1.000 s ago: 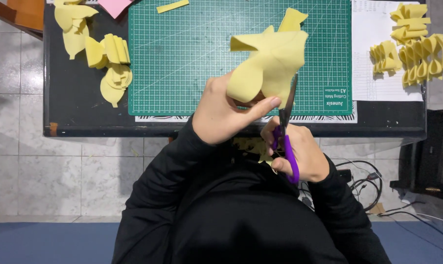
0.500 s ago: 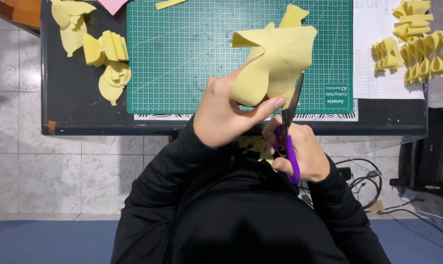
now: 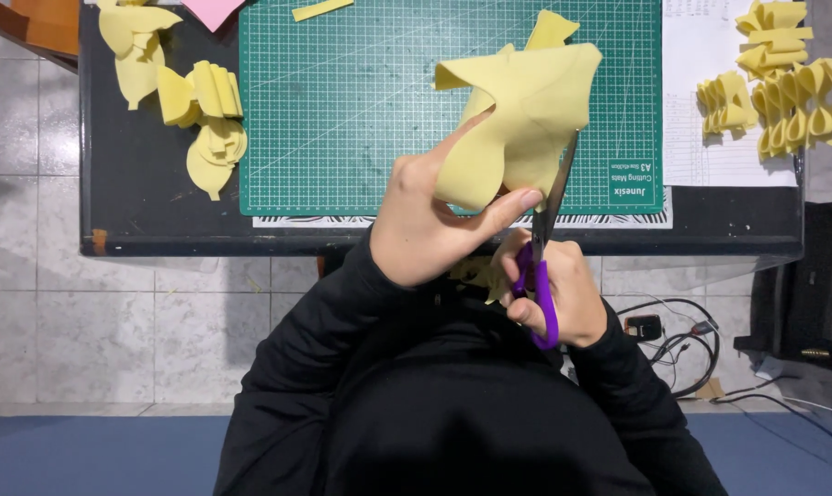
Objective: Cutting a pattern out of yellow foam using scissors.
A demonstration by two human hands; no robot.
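Well to the left of the grip, folded yellow pieces (image 3: 200, 124) are laid on the dark table (image 3: 158, 220), beside the green cutting mat (image 3: 361, 110). The left hand (image 3: 430, 230) is closed on a yellow sheet (image 3: 526, 110), pinched at its lower edge between thumb and fingers and held up above the near edge of the mat. The sheet appears light, soft and floppy: it is curled and folded over on itself above the pinch, so it is probably best taken close to the cut line, where it sags least. Just right of the pinch, purple-handled scissors (image 3: 544, 266) are gripped by the right hand (image 3: 558, 294), with the blades set against the sheet's right edge. Further right, more folded yellow shapes (image 3: 792, 92) are seen.
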